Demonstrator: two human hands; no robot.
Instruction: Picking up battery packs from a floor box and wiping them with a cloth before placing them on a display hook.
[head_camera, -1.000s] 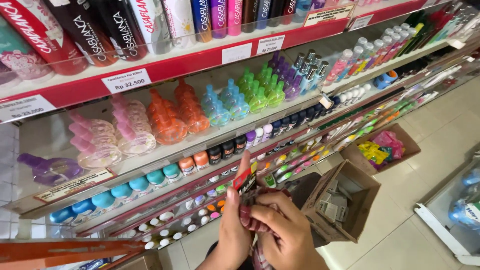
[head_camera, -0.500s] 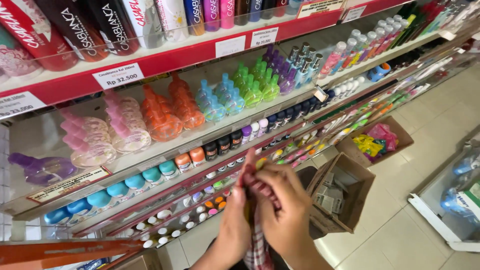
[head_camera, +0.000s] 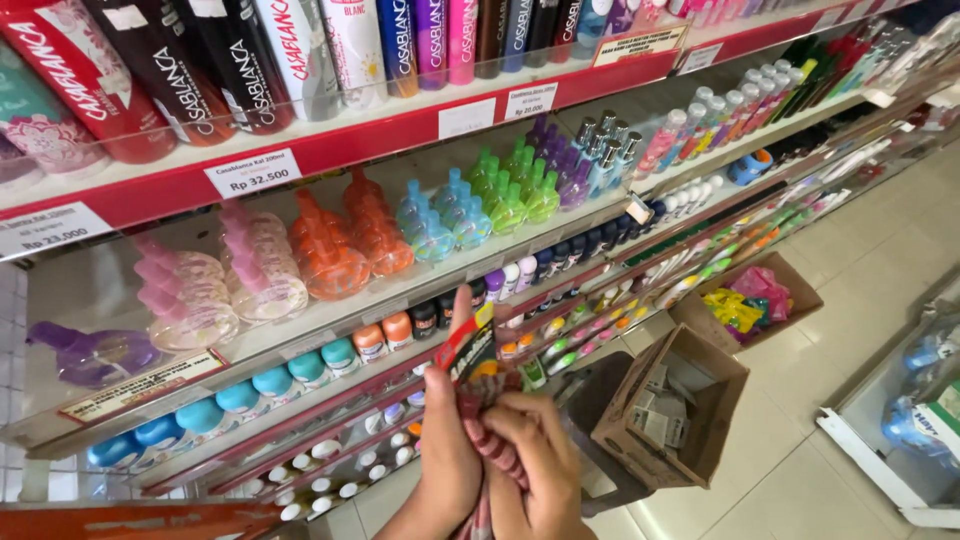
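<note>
You held a small red and black packet (head_camera: 468, 350) upright in front of the shelves, low in the view and level with the row of small roll-on bottles (head_camera: 400, 330). Your left hand (head_camera: 447, 440) was closed on the packet's lower part, thumb raised along its edge. Your right hand (head_camera: 530, 455) was closed on a red checked cloth (head_camera: 492, 440), bunched against the foot of the packet and hanging down between your wrists. Cloth and packet were touching; how much of the packet the cloth covered could not be told.

In my judgement the packet was being wiped. To do that well, you needed a firm pinch low on the packet, strokes running along its length away from the thumb, and a turn of the packet so each face got cleaned. The loose tail of cloth should have been gathered into the palm.

The shelf edge (head_camera: 330, 390) stood just behind your hands, crowded with small bottles; a wide stroke risked knocking them. An open cardboard box (head_camera: 690, 430) sat on the floor to your right, a second box (head_camera: 790, 290) of coloured packets beyond it.
</note>
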